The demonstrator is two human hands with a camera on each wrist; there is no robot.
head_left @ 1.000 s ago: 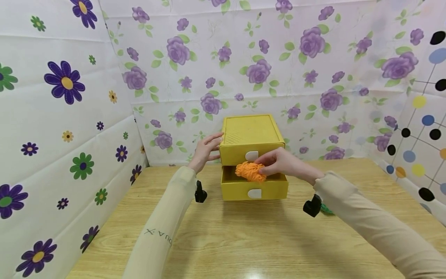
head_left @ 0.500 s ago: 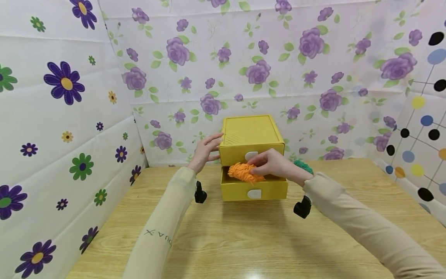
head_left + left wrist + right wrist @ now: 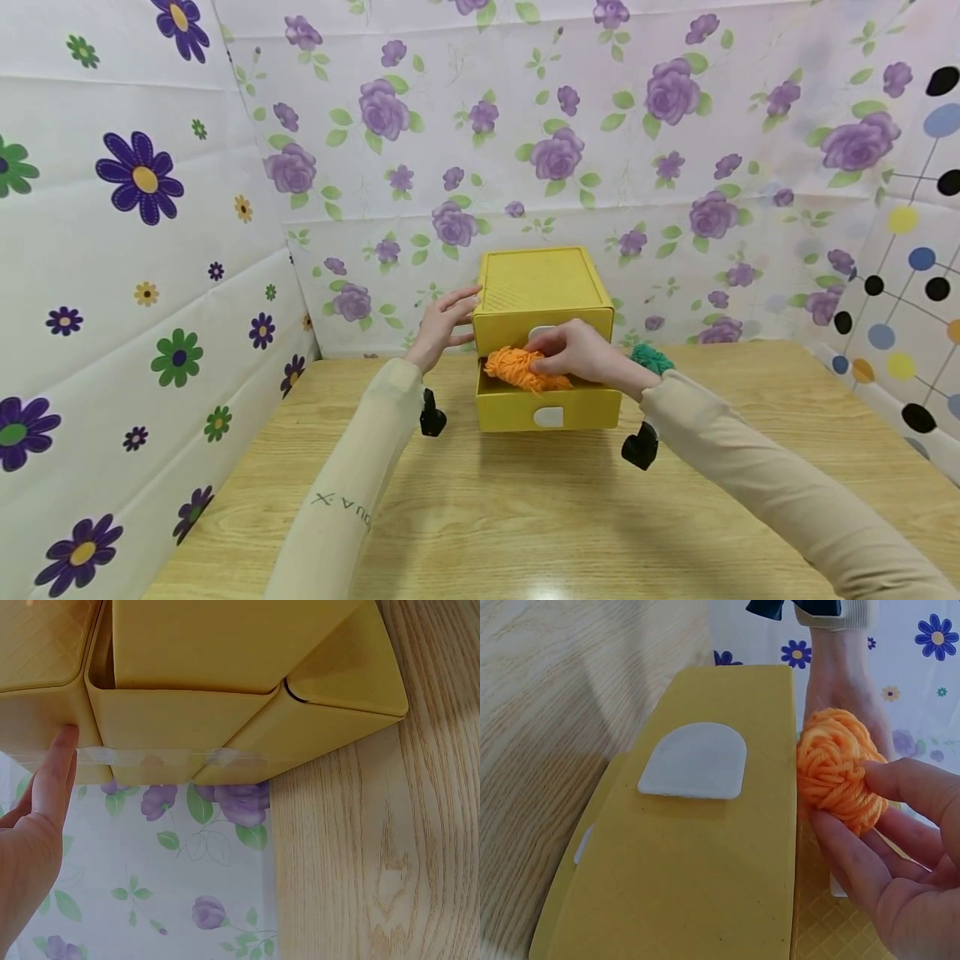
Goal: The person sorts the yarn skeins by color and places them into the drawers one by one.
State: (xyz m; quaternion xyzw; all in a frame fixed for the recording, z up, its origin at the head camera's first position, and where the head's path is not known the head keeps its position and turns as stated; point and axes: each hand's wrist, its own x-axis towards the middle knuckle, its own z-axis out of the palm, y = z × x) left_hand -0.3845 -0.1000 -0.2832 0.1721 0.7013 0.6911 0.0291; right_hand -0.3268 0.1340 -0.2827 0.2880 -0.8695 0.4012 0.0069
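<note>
Wooden table [image 3: 525, 517], floral sheets hung round it on three sides. At the back stands a yellow two-drawer box [image 3: 542, 287]; upper drawer closed, lower drawer [image 3: 551, 407] pulled out toward the person, white tab handle on its front.

Left hand [image 3: 442, 323] lies against the box's left side, fingers straight, gripping nothing; the left wrist view shows a fingertip touching the box's edge. Judgement: this bracing keeps the box from sliding, so the palm should press flat there while the other hand works.

Right hand [image 3: 581, 350] reaches over the open drawer, fingers and thumb curled round an orange yarn ball [image 3: 517, 369]. The ball sits at the drawer's left part, over the cavity, just above the front wall; whether it touches the floor of the drawer I cannot tell.

Judgement on doing this well: lower the yarn fully below the rim, toward the middle, before loosening the fingers, so no loops drape over the front wall and catch under the upper drawer. Lift the fingers out straight up, so no strand drags along.

Green yarn ball [image 3: 651, 358] lies on the table just right of the box.
</note>
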